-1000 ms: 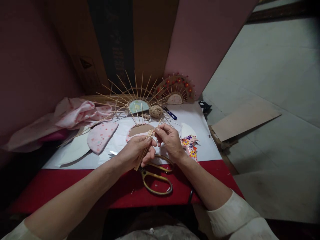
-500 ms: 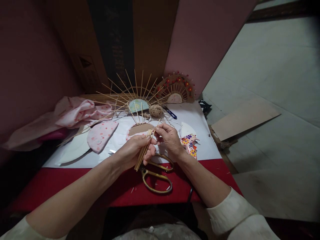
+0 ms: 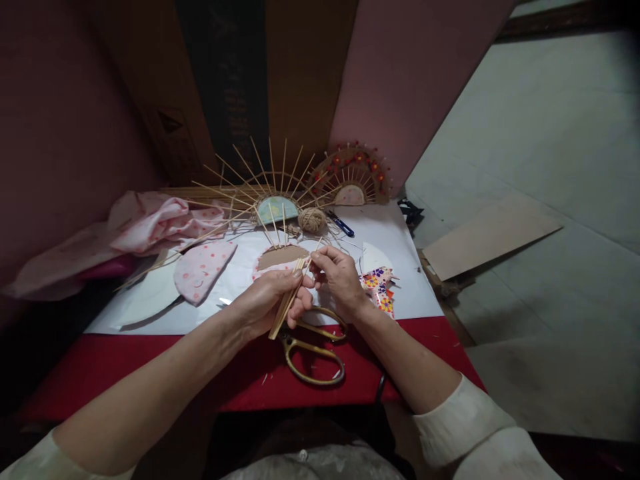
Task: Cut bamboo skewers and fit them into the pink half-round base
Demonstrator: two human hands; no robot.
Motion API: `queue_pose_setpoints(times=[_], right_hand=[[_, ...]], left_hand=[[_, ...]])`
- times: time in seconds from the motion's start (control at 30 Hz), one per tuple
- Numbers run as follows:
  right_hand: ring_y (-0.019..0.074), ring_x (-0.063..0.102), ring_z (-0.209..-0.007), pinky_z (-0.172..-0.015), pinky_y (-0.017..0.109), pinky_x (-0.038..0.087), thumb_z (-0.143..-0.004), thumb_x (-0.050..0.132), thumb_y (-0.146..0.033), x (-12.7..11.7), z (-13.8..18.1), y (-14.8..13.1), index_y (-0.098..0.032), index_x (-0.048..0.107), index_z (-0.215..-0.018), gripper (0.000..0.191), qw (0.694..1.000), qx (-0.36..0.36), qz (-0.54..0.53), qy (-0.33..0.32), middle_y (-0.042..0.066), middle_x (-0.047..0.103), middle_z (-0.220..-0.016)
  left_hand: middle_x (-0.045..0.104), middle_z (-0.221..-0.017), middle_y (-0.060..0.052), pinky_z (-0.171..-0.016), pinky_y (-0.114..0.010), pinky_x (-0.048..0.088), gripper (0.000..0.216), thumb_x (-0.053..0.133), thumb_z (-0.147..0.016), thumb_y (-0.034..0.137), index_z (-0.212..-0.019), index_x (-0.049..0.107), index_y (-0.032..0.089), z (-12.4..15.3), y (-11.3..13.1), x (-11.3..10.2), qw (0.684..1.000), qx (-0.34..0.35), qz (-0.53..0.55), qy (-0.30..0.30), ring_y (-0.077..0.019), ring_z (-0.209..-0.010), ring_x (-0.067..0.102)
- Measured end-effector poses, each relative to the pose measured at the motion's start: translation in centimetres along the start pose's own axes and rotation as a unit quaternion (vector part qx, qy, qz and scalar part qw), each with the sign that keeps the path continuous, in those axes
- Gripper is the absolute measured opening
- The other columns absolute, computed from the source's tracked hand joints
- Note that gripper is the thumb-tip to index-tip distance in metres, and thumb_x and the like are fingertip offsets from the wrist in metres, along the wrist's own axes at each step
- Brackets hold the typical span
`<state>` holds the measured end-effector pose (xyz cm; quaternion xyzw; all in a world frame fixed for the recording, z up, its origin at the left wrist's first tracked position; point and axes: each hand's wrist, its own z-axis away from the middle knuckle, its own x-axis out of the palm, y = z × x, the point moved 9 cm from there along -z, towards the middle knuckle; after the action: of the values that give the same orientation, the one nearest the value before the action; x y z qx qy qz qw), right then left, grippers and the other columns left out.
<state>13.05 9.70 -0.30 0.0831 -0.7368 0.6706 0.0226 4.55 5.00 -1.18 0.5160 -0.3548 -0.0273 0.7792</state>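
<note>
My left hand (image 3: 273, 293) is closed around a small bundle of thin bamboo sticks (image 3: 283, 316), tilted with the lower ends toward me. Close beside it, my right hand (image 3: 340, 277) pinches a single bamboo stick (image 3: 317, 248) between thumb and forefinger. Just beyond my hands lies a half-round cardboard piece (image 3: 281, 257) edged with pink dotted cloth, with several sticks standing out from its far side; my left hand hides part of it. Large scissors (image 3: 316, 363) with brass-coloured handles lie under and in front of my hands, their blades mostly covered.
Behind stand a stick fan with a green half-round base (image 3: 277, 210), a twine ball (image 3: 313, 220), a flower-trimmed fan (image 3: 350, 195) and blue snips (image 3: 343, 225). Dotted cloth (image 3: 170, 223) and a pink half-round piece (image 3: 205, 270) lie left; flowered scraps (image 3: 380, 287) lie right.
Almost nothing differs. Both hands keep their grips, with only a tiny shift of the right fingers and the stick; the view has tilted very slightly.
</note>
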Motion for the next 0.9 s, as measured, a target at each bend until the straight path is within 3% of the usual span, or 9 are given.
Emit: queue_pose_setpoints(times=[0.1,0.3,0.9], right_hand=[[0.0056,0.042,-0.042,-0.037,0.016,0.037,-0.076,0.058,-0.034,-0.11,0.03,-0.25,-0.017,0.052,-0.063,0.022,1.000,-0.009,0.001,0.006,-0.006,0.050,-0.055],[0.0059,0.042,-0.044,-0.037,0.016,0.038,-0.077,0.057,-0.033,-0.06,0.16,-0.54,-0.017,0.052,-0.064,0.022,1.000,-0.026,0.006,0.009,-0.006,0.050,-0.056],[0.0052,0.042,-0.042,-0.037,0.016,0.038,-0.079,0.057,-0.031,0.14,0.23,-0.34,-0.017,0.052,-0.067,0.020,0.999,-0.032,-0.007,0.006,-0.006,0.051,-0.056]], left_hand=[[0.055,-0.045,-0.001,-0.030,-0.016,0.036,0.019,0.047,-0.086,0.026,-0.082,0.058,0.011,0.02,-0.10,0.02,1.000,-0.006,0.005,0.000,-0.0087,-0.032,0.043],[0.050,-0.044,0.002,-0.026,-0.011,0.022,0.020,0.043,-0.088,0.022,-0.079,0.057,0.011,0.16,-0.35,0.03,1.000,-0.025,0.015,0.006,-0.0022,-0.027,0.025],[0.043,-0.046,0.004,-0.030,-0.013,0.018,0.021,0.041,-0.088,0.024,-0.074,0.053,0.014,0.26,-0.18,-0.27,0.999,-0.025,-0.021,0.038,-0.0024,-0.034,0.016]])
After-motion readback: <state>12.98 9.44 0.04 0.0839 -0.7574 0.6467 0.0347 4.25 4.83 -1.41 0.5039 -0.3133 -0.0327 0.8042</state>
